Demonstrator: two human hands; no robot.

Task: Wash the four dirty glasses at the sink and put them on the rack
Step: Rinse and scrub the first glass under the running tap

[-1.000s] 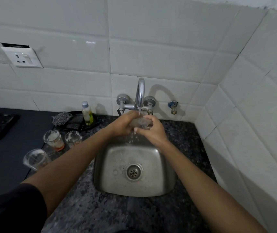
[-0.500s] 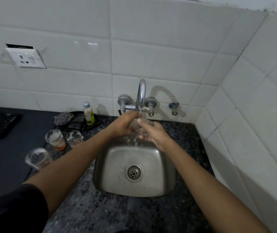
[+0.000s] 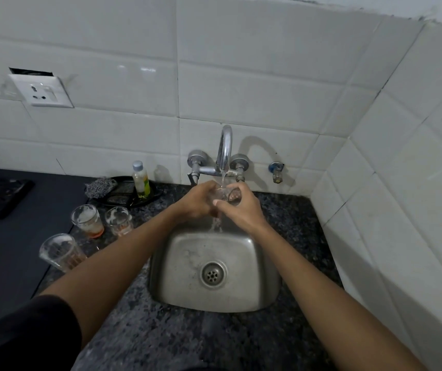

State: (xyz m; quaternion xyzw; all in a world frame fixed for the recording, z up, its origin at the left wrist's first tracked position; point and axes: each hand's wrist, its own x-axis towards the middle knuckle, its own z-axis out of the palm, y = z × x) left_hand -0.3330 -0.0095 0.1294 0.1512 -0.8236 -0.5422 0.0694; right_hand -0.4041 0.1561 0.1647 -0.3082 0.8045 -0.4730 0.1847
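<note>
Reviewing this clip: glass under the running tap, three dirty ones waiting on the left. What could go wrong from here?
1. The wet glass is held between both hands above the steel sink; it could slip and chip.
2. The nearest dirty glass stands beside the left forearm, so a sweep back might topple it.
3. No rack is visible, so the carry may be awkward.

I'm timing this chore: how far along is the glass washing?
Nothing looks finished: no rack or clean glass is in view. In hand: both the left hand and right hand hold one glass under the running tap. Left: three dirty glasses on the counter.
</note>
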